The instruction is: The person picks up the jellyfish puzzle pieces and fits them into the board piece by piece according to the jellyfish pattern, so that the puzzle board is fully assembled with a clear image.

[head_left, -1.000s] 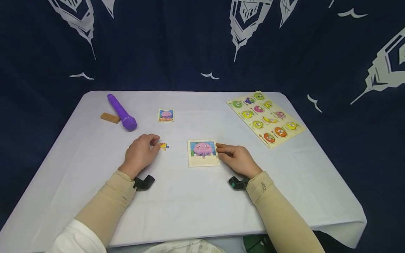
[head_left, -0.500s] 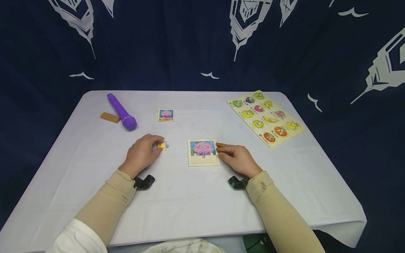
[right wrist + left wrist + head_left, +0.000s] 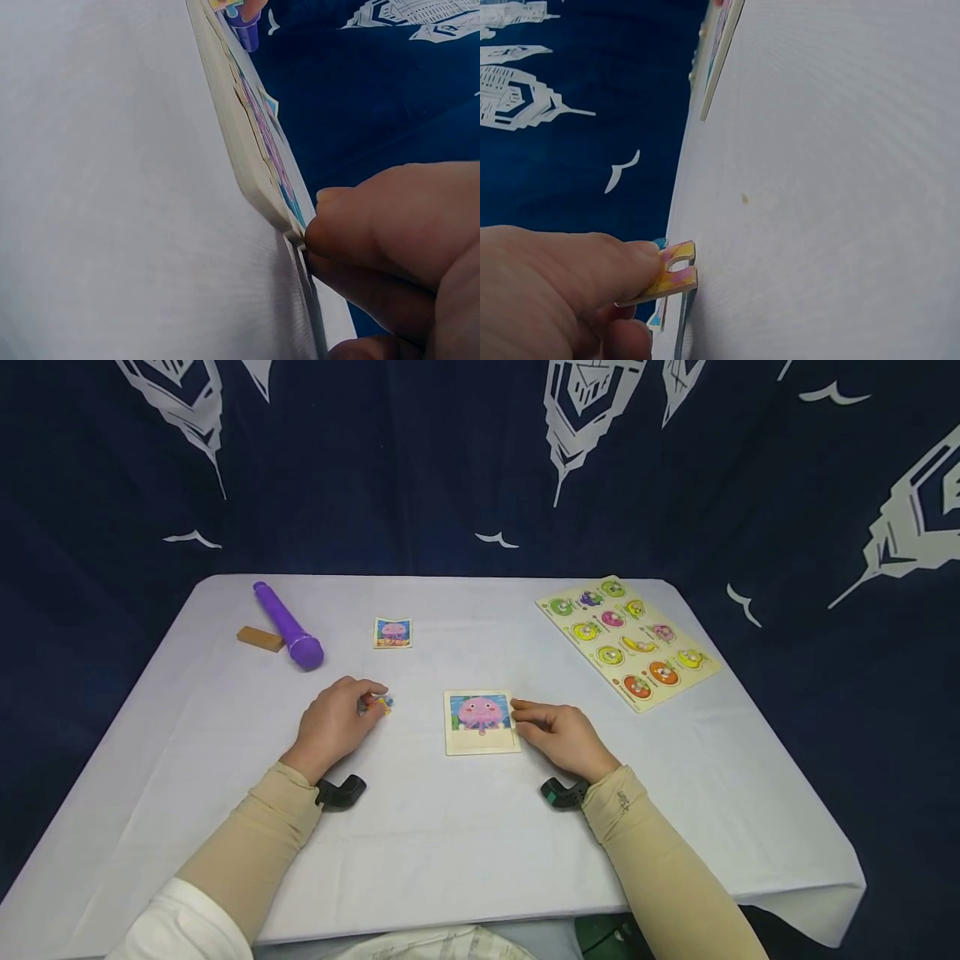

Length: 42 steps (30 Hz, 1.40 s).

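My left hand (image 3: 332, 728) pinches a small yellow-and-pink jigsaw piece (image 3: 679, 279) between thumb and fingers, raised a little off the white table. A notch and a blue knob show on the piece in the left wrist view. To its right lies a square puzzle board (image 3: 482, 743) with a pink octopus picture; its lower strip is bare wood. The fingertips of my right hand (image 3: 568, 739) touch that board's right edge. In the right wrist view the fingers meet the board (image 3: 240, 161) at its near corner, without wrapping round it.
A small octopus picture card (image 3: 393, 633) lies beyond the left hand. Farther left are a purple toy microphone (image 3: 288, 627) and a brown strip (image 3: 260, 639). A fruit puzzle board (image 3: 630, 643) lies at the back right. A dark blue curtain (image 3: 420, 460) hangs behind the table.
The left fingers have lifted the jigsaw piece and turned it, so that less of it shows in the head view. The right hand and the octopus board keep their places.
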Tool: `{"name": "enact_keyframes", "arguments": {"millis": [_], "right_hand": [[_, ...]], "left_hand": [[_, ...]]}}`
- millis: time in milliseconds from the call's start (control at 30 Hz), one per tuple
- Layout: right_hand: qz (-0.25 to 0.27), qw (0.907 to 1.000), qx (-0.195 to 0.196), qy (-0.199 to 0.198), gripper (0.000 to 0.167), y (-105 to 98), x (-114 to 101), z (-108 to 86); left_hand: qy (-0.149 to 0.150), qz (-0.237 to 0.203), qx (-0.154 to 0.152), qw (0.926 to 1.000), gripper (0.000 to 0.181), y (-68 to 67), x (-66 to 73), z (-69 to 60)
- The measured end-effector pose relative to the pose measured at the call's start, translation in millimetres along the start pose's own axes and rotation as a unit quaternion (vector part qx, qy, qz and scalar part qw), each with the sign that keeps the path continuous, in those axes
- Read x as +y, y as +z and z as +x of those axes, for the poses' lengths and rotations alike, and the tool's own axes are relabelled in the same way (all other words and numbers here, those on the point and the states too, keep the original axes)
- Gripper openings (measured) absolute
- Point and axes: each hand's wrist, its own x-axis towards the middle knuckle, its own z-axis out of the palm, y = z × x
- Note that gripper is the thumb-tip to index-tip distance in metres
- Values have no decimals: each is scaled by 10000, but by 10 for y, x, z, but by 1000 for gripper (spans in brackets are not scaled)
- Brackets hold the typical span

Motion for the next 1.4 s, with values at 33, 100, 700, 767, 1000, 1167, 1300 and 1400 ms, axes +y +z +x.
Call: {"name": "enact_keyframes", "arguments": {"millis": [33,100,700,767,1000,1167,1300,1400], "right_hand": [[-26,10000,6,-16,25,1,1,2],[-84,9999,19,-56,25,1,3,4],[-213,9994,-44,-280,28,18,14,2],[-197,9992,-45,-331,29,26,8,1],[-257,9991,-120,-330,30,44,-29,-6],[-324,9987,-127,-362,30,45,-50,-6],[-331,9988,-119,-349,30,42,-56,-5],[-332,9988,-106,-330,30,45,-55,-7]], "left_hand": [[12,-2,44,10000,21,1,-2,3],[14,-18,145,9999,16,4,-2,8],[410,-1771,-382,9826,4,274,412,-173],[522,-1814,-390,9813,5,341,439,-173],[826,-1908,-425,9772,4,478,436,-147],[861,-1771,-468,9793,4,509,443,-144],[899,-1521,-567,9826,5,526,461,-140],[975,-1370,-592,9840,6,527,472,-144]]}}
